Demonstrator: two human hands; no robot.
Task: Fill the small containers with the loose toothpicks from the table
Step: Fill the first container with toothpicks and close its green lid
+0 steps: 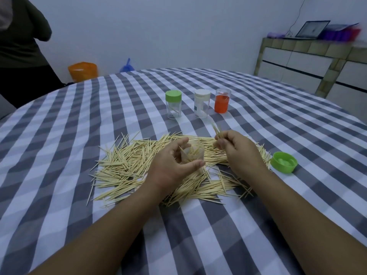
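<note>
A wide pile of loose toothpicks (127, 167) lies on the checked tablecloth in front of me. My left hand (170, 163) grips a small clear open container (193, 151) that holds some toothpicks, thumb and fingers curled round it. Just right of it, my right hand (238, 149) pinches a small bunch of toothpicks (217, 131) that point up and away. A loose green lid (284, 162) lies open side up at the right of the pile. Farther back stand three small containers: one with a green cap (173, 104), one with a white cap (202, 103), and one with orange inside (222, 103).
The round table (79, 120) carries a grey and white checked cloth. A person in dark clothes (21, 48) stands at the far left. An orange bin (82, 71) and a blue bag (127, 66) sit behind the table. A counter with a laptop (311, 29) is at the right.
</note>
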